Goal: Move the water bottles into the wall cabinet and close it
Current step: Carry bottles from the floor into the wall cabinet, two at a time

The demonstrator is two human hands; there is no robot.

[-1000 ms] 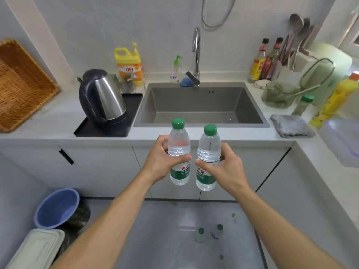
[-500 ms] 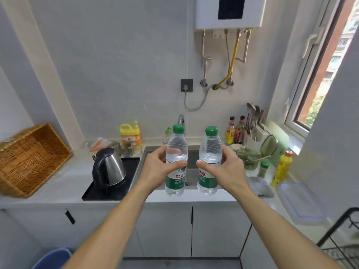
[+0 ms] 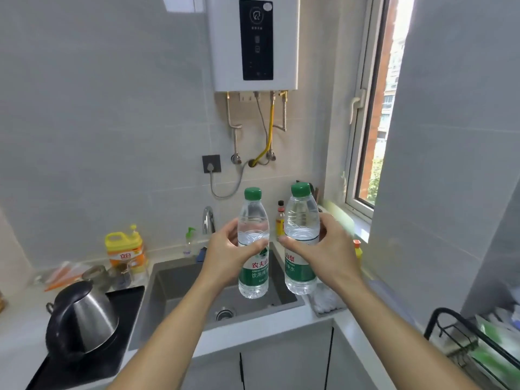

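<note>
I hold two clear water bottles with green caps and green labels upright, side by side, above the sink. My left hand (image 3: 225, 254) grips the left bottle (image 3: 253, 220) around its middle. My right hand (image 3: 329, 249) grips the right bottle (image 3: 301, 218) the same way, slightly higher. No wall cabinet shows in this view; only a white edge (image 3: 180, 2) shows at the top, left of the water heater.
A white water heater (image 3: 254, 43) with pipes hangs on the tiled wall ahead. Below are the grey sink (image 3: 180, 288), tap (image 3: 208, 220), kettle (image 3: 81, 316), yellow detergent jug (image 3: 125, 249), a window (image 3: 377, 108) at right and a black dish rack (image 3: 464, 342) at lower right.
The view has tilted up from the floor and sink to the wall and water heater. Both hands have risen with the bottles, still held side by side.
</note>
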